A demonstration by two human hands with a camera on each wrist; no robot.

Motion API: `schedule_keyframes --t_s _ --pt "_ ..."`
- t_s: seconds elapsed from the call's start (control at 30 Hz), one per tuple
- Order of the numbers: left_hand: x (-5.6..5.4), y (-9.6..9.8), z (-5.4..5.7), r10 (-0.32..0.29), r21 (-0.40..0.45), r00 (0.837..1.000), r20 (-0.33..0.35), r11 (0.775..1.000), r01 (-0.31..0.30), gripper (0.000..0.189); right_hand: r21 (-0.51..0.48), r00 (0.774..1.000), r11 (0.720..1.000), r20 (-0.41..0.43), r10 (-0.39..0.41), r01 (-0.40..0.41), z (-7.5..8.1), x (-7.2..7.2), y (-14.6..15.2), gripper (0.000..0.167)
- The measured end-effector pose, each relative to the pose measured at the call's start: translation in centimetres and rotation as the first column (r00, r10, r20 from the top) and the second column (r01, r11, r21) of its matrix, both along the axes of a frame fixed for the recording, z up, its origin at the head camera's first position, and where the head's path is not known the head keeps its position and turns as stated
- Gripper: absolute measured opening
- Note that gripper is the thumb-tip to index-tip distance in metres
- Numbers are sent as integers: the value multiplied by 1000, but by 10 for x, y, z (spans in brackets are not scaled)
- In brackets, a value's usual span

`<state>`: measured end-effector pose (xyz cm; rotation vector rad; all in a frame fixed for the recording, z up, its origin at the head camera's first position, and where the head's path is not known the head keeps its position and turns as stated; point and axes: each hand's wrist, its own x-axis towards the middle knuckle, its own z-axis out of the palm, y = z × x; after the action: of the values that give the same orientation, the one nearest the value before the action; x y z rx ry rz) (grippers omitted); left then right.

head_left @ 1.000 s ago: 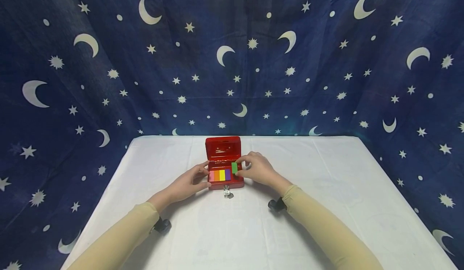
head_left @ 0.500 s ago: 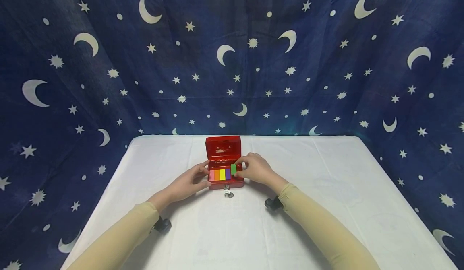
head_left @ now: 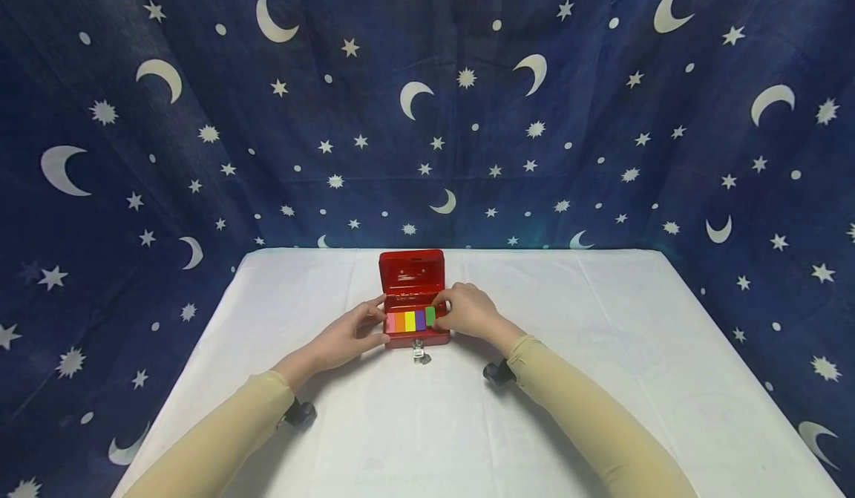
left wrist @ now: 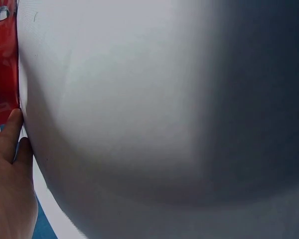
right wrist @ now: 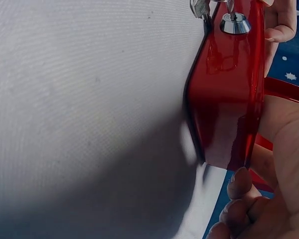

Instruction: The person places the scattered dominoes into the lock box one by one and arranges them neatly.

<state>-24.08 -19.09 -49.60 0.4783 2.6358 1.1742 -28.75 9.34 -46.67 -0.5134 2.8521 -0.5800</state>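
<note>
A small red cash box (head_left: pixel 417 340) stands with its lid (head_left: pixel 412 269) raised, near the far side of the table. Pink (head_left: pixel 390 323), orange, yellow and purple (head_left: pixel 420 320) rectangular blocks lie side by side in it. My right hand (head_left: pixel 470 311) pinches a green block (head_left: pixel 430 316) between thumb and finger, at the row's right end beside the purple one. On the left, my left hand (head_left: pixel 344 337) holds the box's side, thumb at the front corner and fingers farther back. The right wrist view shows the box's front (right wrist: pixel 224 104); the blocks are hidden there.
Keys (head_left: pixel 421 353) hang from the lock on the box's front. White cloth (head_left: pixel 414 424) covers the table. Behind it hangs a dark blue curtain (head_left: pixel 374 60) with moons and stars. A black wrist camera (head_left: pixel 499 372) sits under the right forearm.
My right hand has moved slightly left and down, bringing the green block from above the box's right side into line with the row. The left hand and box have stayed put.
</note>
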Motion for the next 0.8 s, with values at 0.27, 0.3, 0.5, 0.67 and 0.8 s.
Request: schedule_keyframes --t_s 0.27,0.3,0.5,0.67,0.8 --pt "0 1 0 -4 0 1000 -16 1000 4 45 31 1000 1000 -3 4 -4 0 1 -2 44" --pt "0 1 1 -5 0 1000 -16 1000 5 45 34 1000 999 -5 6 -6 0 0 -2 44" --pt "0 1 1 -1 1 1000 -5 1000 1 46 43 1000 999 -3 13 -13 -1 0 -3 43" --pt "-1 0 -1 -2 -1 1000 -5 1000 2 47 48 1000 999 3 7 -8 0 1 -4 44" --pt "-2 0 -2 -7 -4 1000 -16 1000 7 47 54 1000 999 12 5 -5 0 1 -5 45"
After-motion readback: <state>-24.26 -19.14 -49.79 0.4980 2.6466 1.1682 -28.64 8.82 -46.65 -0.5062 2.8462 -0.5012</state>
